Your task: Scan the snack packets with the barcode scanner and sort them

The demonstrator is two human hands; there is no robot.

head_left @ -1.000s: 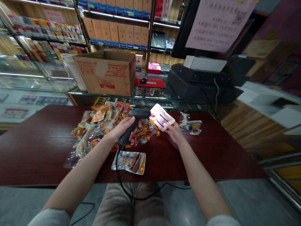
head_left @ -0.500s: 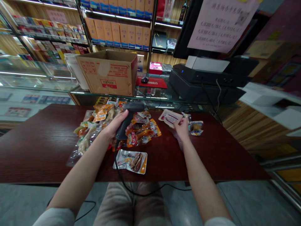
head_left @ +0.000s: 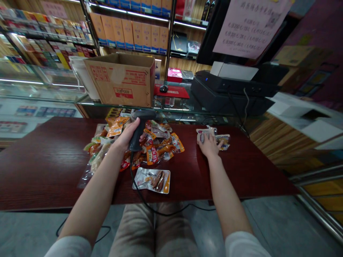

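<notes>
My left hand [head_left: 131, 134] is wrapped round the handle of a black barcode scanner [head_left: 138, 137], held above a pile of vacuum-packed snacks [head_left: 158, 148]. From the scanner's grip a cord runs down past the table edge. On the right of the table, my right hand [head_left: 209, 144] lies with fingers spread on a pale snack packet [head_left: 203, 132], partly covering it. Touching or close to its fingers is a small clear-and-white packet [head_left: 224, 141]. A silver pouch [head_left: 152, 180] with a meat picture lies flat near the front edge, between my arms.
The dark red table [head_left: 50, 157] meets a glass counter at the back. On the counter stand an open cardboard box [head_left: 123, 82], a mouse [head_left: 163, 88] on a red mat, and a black cash drawer [head_left: 206, 94] under a printer-like device. The scanner cord [head_left: 174, 215] hangs over my lap.
My right hand has moved slightly back, set the pale packet down among the packets at the right, and spread its fingers. The left hand with the scanner has shifted slightly left.
</notes>
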